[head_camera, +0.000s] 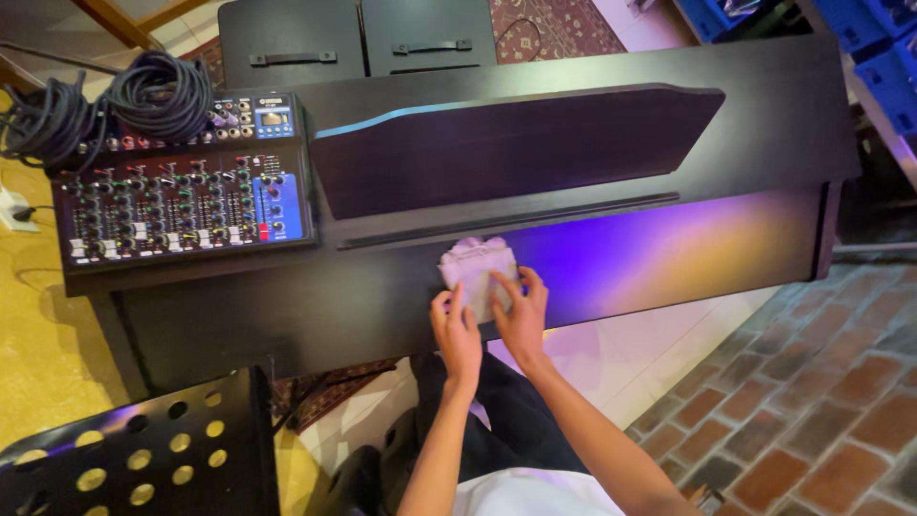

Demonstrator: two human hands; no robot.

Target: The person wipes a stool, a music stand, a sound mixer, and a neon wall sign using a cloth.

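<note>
A black digital piano (611,124) filled most of the view, its lid closed, its smooth dark surface washed with purple and amber light toward three o'clock, and its flat music rest (516,143) lying folded back as a long, blue-edged slab running nine to three. At nine o'clock on the piano's top sat an audio mixer (181,196), a boxy unit crowded with small knobs, with coils of black rubbery cable (115,105) heaped at its ten o'clock corner. A perforated black metal stand top (143,449) showed at seven o'clock above the floor, and rough brick paving (812,401) spread at four o'clock. Smallest was a pale, soft, crumpled cloth (475,268) on the closed lid near the centre, roughly square, with no marked long axis. It lay at twelve o'clock from both hands. The right hand (522,320) pressed flat upon its lower edge, fingers spread and uncurled, gripping nothing; the left hand (457,334) rested open just beside it, fingertips touching the cloth's seven o'clock corner.
</note>
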